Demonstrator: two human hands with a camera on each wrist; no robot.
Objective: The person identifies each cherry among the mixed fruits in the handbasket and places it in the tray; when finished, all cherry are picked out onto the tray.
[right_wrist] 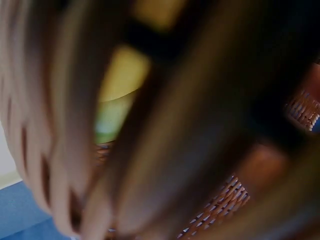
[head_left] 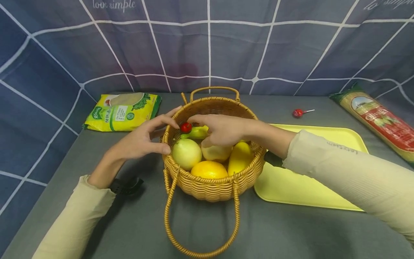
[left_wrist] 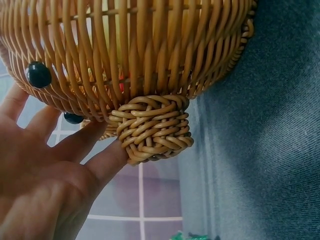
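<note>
A round wicker basket (head_left: 213, 189) holds several pieces of produce. Inside are a pale green round fruit (head_left: 186, 154), a yellow oval fruit (head_left: 209, 170), a long yellow fruit (head_left: 240, 160) and a small red round thing (head_left: 185, 127). My left hand (head_left: 142, 138) rests against the basket's left side, thumb at the rim; the left wrist view shows its fingers spread against the wicker. Over the produce reaches my right hand (head_left: 228, 127), index finger stretched leftward. A yellow-green elongated thing (head_left: 195, 133) lies between its index finger and thumb; whether they grip it cannot be told.
To the basket's right lies a yellow tray (head_left: 310, 190), partly under my right sleeve. A red lollipop (head_left: 298, 113) is behind it, and a spaghetti pack (head_left: 381, 120) at far right. Back left is a yellow-green Knorr bag (head_left: 121, 111). One basket handle (head_left: 237, 212) hangs forward.
</note>
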